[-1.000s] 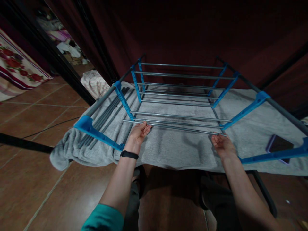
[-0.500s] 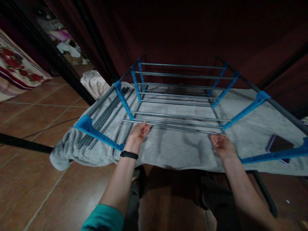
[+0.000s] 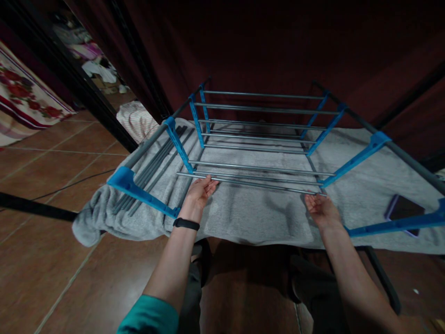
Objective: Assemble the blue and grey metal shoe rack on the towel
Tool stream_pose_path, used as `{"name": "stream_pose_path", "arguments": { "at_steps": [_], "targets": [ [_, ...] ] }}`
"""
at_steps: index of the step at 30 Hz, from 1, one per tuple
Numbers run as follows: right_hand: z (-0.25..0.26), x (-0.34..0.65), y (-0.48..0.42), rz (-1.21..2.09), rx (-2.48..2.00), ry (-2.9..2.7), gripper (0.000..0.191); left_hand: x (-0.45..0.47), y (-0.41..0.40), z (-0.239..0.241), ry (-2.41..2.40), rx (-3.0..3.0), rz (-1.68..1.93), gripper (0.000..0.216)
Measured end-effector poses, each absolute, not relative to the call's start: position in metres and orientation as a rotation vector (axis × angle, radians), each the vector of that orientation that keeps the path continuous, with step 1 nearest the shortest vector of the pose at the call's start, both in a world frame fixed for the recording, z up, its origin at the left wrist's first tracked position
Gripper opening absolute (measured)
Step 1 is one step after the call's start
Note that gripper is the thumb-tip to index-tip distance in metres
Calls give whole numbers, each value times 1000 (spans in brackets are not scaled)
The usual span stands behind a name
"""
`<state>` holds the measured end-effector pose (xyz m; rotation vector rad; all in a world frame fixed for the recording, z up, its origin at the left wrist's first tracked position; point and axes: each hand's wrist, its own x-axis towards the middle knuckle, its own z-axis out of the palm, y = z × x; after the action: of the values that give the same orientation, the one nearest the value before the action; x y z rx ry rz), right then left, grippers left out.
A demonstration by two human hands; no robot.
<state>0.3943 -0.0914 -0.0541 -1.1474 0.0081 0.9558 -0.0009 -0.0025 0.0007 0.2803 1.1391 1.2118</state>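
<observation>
A thin metal rod (image 3: 259, 185) runs crosswise near the front of a blue-and-grey rack frame (image 3: 181, 150). My left hand (image 3: 200, 191) is closed on the rod near its left end, fingers curled under it. Close to the rod's other end, my right hand (image 3: 320, 208) grips it with bent fingers. Just behind lie further crossbars (image 3: 264, 167) that span the blue side brackets (image 3: 358, 161). The rod's left tip pokes past my left hand, apart from the front-left blue bracket (image 3: 146, 195).
Several loose grey tubes (image 3: 153, 162) lie at the left on a grey blanket (image 3: 243, 213). A phone (image 3: 405, 211) rests at the right, partly behind a blue bracket. A dark red curtain (image 3: 264, 51) hangs behind the rack. Dark metal poles (image 3: 76, 88) stand at the left.
</observation>
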Motion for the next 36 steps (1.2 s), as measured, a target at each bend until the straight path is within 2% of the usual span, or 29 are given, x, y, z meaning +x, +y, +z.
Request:
{"name": "stream_pose_path", "arguments": {
  "at_steps": [36],
  "targets": [
    [-43,387,-92,966,-1171,53,25,-3,-1,-5,1125,335,1215,11]
  ]
}}
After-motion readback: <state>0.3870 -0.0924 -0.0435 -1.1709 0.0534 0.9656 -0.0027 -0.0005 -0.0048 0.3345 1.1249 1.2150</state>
